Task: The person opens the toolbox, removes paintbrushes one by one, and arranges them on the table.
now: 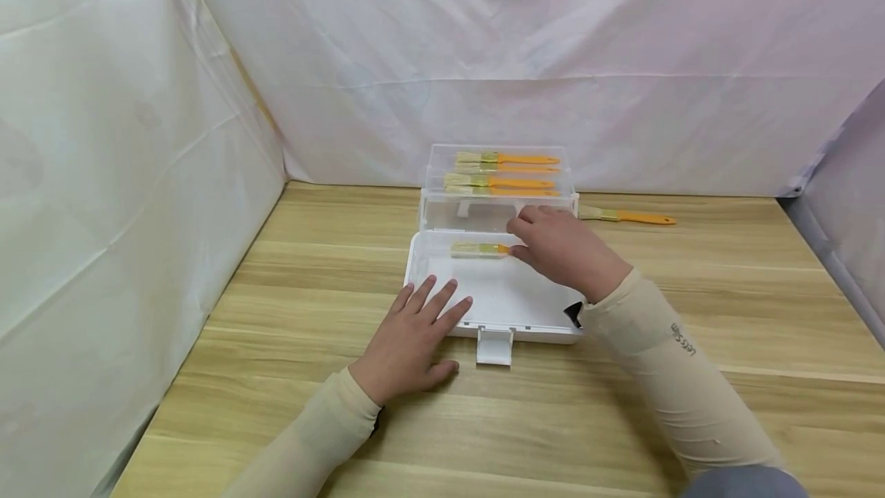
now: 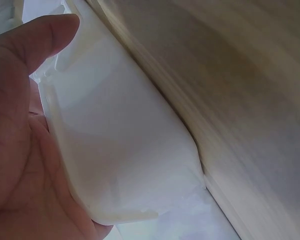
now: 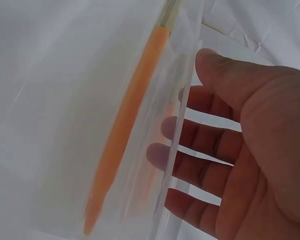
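A white storage box (image 1: 532,334) with clear fold-out trays (image 1: 501,146) stands unfolded on the wooden table. Several paintbrushes (image 1: 525,183) with orange handles lie in the raised trays. Another paintbrush (image 1: 477,250) shows lower down, its handle partly covered by my right hand (image 1: 563,248). That hand grips the edge of a clear tray (image 3: 190,100); its fingertips show through the plastic and the thumb is at the near side. My left hand (image 1: 415,336) rests with spread fingers over the box's front left edge, its thumb (image 2: 60,30) near the white front wall (image 2: 115,125).
One paintbrush (image 1: 643,217) lies on the table right of the box. A white latch (image 1: 495,348) hangs down at the box front. White sheets (image 1: 484,37) stand behind the wooden table (image 1: 290,406) and along both sides.
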A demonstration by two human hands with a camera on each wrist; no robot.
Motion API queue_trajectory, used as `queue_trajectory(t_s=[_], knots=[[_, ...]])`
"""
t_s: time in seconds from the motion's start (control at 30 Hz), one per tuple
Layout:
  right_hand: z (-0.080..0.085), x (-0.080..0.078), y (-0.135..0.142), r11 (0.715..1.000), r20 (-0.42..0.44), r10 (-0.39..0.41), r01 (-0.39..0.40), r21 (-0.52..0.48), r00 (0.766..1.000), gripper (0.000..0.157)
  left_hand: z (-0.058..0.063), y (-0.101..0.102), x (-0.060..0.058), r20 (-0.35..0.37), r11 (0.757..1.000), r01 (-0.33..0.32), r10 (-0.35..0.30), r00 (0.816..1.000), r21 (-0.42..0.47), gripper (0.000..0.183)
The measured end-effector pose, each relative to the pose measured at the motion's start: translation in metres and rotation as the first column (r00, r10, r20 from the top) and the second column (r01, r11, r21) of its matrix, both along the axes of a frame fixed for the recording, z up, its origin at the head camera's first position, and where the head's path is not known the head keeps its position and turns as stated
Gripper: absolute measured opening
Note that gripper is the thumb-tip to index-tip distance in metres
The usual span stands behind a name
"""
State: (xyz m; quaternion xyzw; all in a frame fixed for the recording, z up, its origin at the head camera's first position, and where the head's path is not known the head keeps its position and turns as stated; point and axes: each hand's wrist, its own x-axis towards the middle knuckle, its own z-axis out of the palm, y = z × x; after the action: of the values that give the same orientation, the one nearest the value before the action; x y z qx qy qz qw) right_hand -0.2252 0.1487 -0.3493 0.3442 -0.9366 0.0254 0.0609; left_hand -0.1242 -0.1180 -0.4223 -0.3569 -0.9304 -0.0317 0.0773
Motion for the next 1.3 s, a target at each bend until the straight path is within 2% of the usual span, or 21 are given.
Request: queue_trajectory(t_s=[0.23, 0.4, 0.63, 1.0, 1.3], knots=[[-0.004, 0.001, 0.0, 1.0, 0.04, 0.019, -0.019, 0.014, 0.999, 0.037, 0.0, 0.0, 0.0, 0.008, 1.0, -0.003, 0.003, 1.0, -0.004, 0.086], [-0.012, -0.002, -0.002, 0.999, 0.056, 0.025, -0.028, 0.045, 0.998, 0.032, -0.001, 0.0, -0.001, 0.008, 1.0, -0.003, 0.003, 1.0, -0.005, 0.086], [-0.019, -0.003, -0.003, 0.997, 0.002, 0.055, -0.055, 0.06, 0.999, 0.026, -0.001, 0.0, -0.001, 0.01, 1.0, -0.011, 0.011, 1.0, -0.003, 0.085], [-0.021, -0.002, -0.002, 0.999, -0.008, 0.041, -0.041, 0.033, 0.999, 0.028, -0.001, 0.001, -0.001, 0.011, 1.0, -0.015, 0.015, 1.0, 0.006, 0.085], [-0.019, -0.007, 0.001, 0.996, 0.07, 0.078, -0.075, -0.046, 0.994, 0.021, -0.002, 0.001, -0.002, 0.014, 1.0, -0.014, 0.014, 1.0, 0.007, 0.085]])
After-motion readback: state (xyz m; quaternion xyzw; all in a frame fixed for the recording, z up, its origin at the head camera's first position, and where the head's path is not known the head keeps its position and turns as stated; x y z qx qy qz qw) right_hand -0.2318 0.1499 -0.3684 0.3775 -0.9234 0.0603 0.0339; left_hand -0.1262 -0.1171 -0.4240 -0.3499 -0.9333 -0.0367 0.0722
